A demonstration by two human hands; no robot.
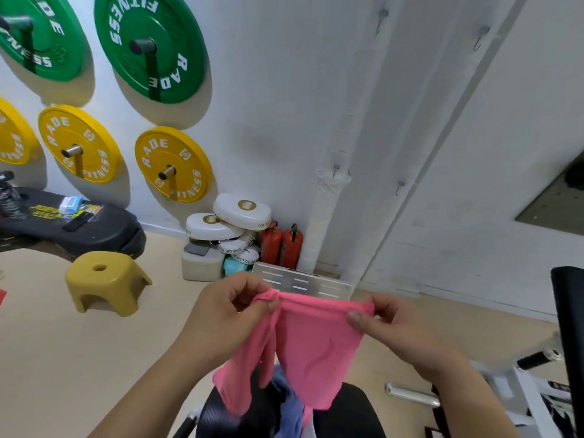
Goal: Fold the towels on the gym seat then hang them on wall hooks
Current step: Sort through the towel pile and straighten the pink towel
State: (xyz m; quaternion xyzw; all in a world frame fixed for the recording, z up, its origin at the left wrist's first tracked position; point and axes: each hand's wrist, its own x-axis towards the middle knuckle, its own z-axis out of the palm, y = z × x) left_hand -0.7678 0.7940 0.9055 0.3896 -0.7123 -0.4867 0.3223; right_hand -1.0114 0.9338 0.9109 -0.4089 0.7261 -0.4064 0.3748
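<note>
The pink towel (316,343) is held up in the air by its top edge, stretched between the two hands. Its lower part is seen hanging down in front of the black gym seat (350,412). One top corner is pinched by the left hand (227,308), with thumb and curled fingers bunched round the cloth. The other corner is pinched by the right hand (392,324), the thumb laid on the front of the fabric. A loose fold is seen trailing down on the towel's left side.

Beneath it, a blue towel (289,403) is found crumpled on the seat, partly covered by the pink one. Just behind the pink towel's top edge, a slotted metal plate (303,281) is glimpsed.

Up on the white wall (284,105), four small wall hooks (382,18) are spotted, two high up and two lower down. One of the lower pair is set against the wrapped white pipe (335,121).

In the corner, two red fire extinguishers (281,245) are stood beside a pile of white boxing pads (240,213). Further left, a yellow plastic stool (104,279) is set on the pale floor (63,358). Green weight plates (151,42) and yellow weight plates (172,162) are mounted on pegs above it.
</note>
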